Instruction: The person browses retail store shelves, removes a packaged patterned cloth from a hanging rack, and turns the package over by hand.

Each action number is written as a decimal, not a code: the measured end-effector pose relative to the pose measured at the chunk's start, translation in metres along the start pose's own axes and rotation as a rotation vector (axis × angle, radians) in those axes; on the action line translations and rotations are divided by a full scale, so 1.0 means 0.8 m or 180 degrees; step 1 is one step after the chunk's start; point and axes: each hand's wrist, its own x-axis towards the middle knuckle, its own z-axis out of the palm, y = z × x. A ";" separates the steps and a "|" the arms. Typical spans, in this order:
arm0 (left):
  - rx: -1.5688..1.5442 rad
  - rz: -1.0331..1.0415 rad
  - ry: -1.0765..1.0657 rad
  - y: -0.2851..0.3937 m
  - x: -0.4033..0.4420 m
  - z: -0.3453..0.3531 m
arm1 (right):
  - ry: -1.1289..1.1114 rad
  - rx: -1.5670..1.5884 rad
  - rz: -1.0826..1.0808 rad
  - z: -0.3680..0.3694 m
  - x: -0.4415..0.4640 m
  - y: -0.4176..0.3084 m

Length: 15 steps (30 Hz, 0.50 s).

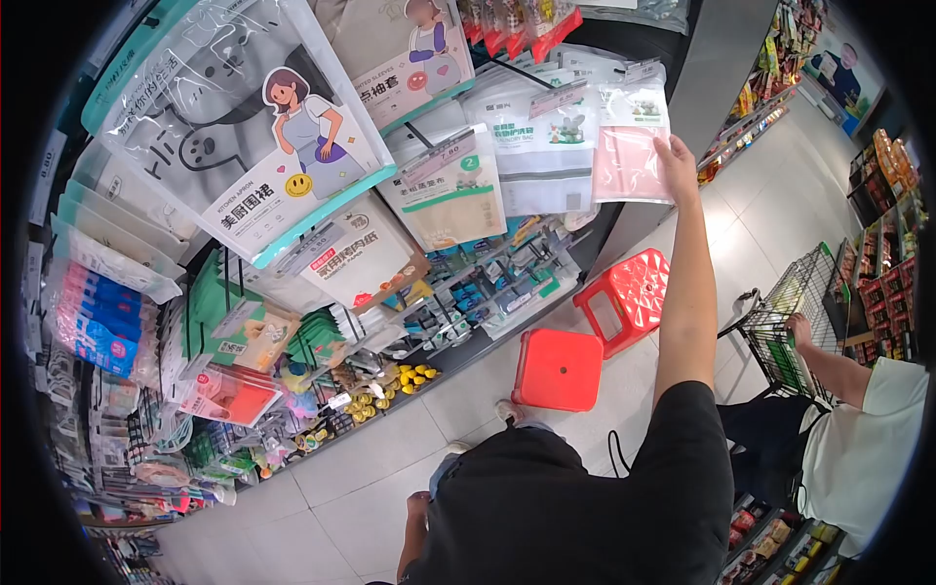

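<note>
My right hand (678, 168) is stretched up to the shelf, its fingers closed on the right edge of a flat pink packet (629, 161) with a clear and white top. The packet hangs at the row's right end. Beside it is a white laundry bag pack (541, 146), and left of that a beige steamer cloth pack (450, 200). Low by my body hangs my left hand (417, 504), away from the goods; its fingers are too hidden to read.
A large kitchen apron pack (244, 127) juts out at upper left. Two red plastic stools (558, 370) stand on the tiled floor below the shelf. At right, a person in a white top (877, 439) has a hand on a shopping cart (795, 302).
</note>
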 end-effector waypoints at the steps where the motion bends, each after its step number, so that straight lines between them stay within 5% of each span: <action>1: -0.0015 0.0017 0.0030 0.001 0.000 0.000 | 0.0033 0.0010 -0.0054 -0.003 0.000 -0.005; 11: 0.0279 0.0599 -0.0205 -0.056 0.028 -0.020 | -0.0286 0.0326 0.0374 -0.016 -0.006 -0.039; 15: -0.0486 0.0071 -0.0270 -0.054 0.031 -0.022 | -0.0280 0.0257 0.0433 -0.016 -0.005 -0.040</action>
